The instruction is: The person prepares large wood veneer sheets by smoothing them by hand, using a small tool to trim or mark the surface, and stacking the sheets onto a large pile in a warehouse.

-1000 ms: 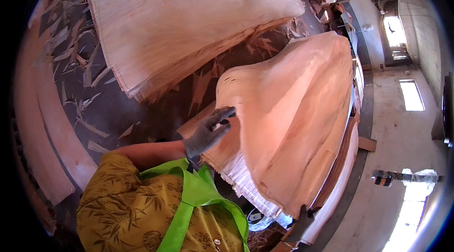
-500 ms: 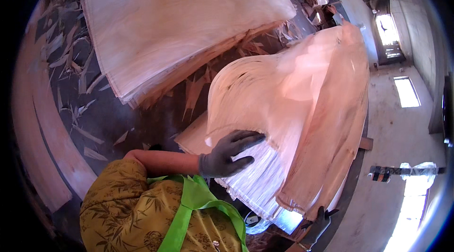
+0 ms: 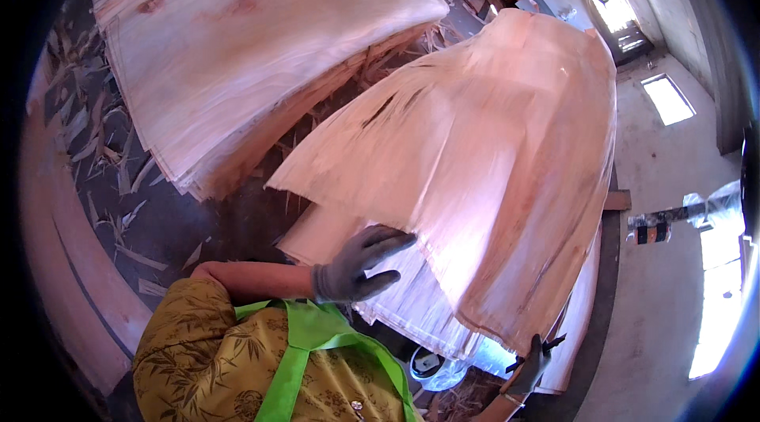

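A wide, thin wood veneer sheet (image 3: 475,145) spreads over a stack of veneer, its left corner reaching out past the pile. My left hand (image 3: 360,264), in a grey glove, has its fingers stretched out and the thumb apart. Its fingertips are at the sheet's near edge. Further right, my gloved right hand (image 3: 534,365) grips the sheet's near right corner. A slim dark object (image 3: 554,341) sticks out beside those fingers; its kind is unclear. Below the sheet, paler veneer layers (image 3: 416,295) show their ragged near edges.
Another tall veneer stack (image 3: 253,50) stands at the far left. Wood scraps (image 3: 119,161) litter the dark floor, and long veneer strips (image 3: 75,256) lie at the left rim. Under the near edge sits a clear plastic-wrapped thing (image 3: 443,370). A pale wall (image 3: 657,264) runs along the right.
The sheet's curled left part has dropped and flattened, its corner now spread to the left. Both hands stay near the same edge. The whole view has shifted slightly.
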`<state>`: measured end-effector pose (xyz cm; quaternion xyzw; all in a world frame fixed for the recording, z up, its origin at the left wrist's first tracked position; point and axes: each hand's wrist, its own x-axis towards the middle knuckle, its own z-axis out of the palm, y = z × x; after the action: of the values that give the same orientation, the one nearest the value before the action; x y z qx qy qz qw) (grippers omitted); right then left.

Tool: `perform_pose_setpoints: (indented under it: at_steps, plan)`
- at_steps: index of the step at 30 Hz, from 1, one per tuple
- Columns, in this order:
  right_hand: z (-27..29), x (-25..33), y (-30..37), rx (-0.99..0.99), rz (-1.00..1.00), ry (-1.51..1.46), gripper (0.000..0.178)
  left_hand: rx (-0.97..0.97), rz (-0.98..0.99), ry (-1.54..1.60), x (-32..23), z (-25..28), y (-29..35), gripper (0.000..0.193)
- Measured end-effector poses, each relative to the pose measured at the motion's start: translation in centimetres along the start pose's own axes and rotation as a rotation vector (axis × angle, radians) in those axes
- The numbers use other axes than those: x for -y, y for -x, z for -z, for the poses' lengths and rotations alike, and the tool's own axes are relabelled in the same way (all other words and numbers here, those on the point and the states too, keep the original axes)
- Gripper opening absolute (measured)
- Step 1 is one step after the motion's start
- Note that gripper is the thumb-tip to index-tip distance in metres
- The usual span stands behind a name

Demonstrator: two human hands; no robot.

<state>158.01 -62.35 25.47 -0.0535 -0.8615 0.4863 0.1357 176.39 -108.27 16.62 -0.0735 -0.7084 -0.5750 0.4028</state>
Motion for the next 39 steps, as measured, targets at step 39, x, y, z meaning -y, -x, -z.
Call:
perform_pose_setpoints:
  at_steps: [39]
  plan:
    - [15.4,-27.9,-23.5,0.192,-0.297,-0.045,0.023,-0.674,0.649,-0.112,13.5,-24.2,10.2,0.039]
